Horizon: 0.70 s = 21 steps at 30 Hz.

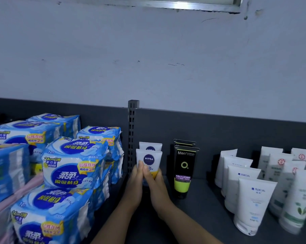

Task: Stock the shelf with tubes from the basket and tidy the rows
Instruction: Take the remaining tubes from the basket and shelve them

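1. Two Nivea tubes are standing upright in one row on the shelf (201, 199), just right of the post (132, 129). The front Nivea tube (148, 158) is standing directly ahead of the rear Nivea tube (150, 147).
2. The left hand (135, 182) is laying straight, closed fingers against the lower left face of the front Nivea tube.
3. The right hand (156, 185) is pinching the lower part of the same tube, with one digit on the front and another round the right edge. The two hands are touching side by side.
4. Two black tubes (184, 166) are standing cap-down, one behind the other, near the Nivea row on its right and apart from it.
5. Four white tubes (254, 199) are forming a row further right.
6. The red-seal tubes (303, 196) are crowding the far right. Four seals are showing, but the frame edge is cutting the group, so the total cannot be told.
7. At least six blue packs (73, 164) are lying stacked left of the post.
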Motion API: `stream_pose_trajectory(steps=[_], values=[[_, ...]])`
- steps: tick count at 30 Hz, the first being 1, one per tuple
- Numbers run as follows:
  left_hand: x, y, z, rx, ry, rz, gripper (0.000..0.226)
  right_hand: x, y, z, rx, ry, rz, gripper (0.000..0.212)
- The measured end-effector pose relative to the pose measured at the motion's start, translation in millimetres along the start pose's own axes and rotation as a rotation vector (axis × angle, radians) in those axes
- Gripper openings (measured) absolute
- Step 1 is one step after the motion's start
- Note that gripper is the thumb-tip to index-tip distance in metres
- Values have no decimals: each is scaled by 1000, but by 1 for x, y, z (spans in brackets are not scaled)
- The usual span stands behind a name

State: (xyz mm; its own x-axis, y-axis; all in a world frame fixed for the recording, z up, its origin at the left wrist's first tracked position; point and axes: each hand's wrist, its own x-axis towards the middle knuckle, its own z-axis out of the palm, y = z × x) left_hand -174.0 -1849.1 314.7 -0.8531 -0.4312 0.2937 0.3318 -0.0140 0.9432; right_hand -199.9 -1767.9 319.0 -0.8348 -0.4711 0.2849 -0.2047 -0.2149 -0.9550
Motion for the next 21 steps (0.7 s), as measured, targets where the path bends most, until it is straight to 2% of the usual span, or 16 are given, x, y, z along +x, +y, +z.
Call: stream_pose_trajectory(steps=[2, 6, 12, 14, 16, 19, 21], values=[[1, -1, 0, 7, 7, -10, 64, 1, -1, -1, 8, -13, 6, 43], [-1, 0, 0, 22, -8, -2, 73, -1, -2, 1, -1, -9, 19, 51], [-2, -1, -1, 33, 3, -19, 61, -1, -3, -1, 2, -28, 8, 51], [-2, 0, -1, 43, 16, -26, 56, 1, 0, 0, -28, -6, 13, 71], [-3, -1, -1, 58, 49, -38, 55, 1, 2, 3, -66, 39, 40, 101], [-7, 7, 2, 167, 158, -48, 89, -2, -7, 7, -103, 70, 103, 127], [-14, 15, 6, 242, 237, -13, 96, -4, -11, 7, -101, 87, 124, 135]])
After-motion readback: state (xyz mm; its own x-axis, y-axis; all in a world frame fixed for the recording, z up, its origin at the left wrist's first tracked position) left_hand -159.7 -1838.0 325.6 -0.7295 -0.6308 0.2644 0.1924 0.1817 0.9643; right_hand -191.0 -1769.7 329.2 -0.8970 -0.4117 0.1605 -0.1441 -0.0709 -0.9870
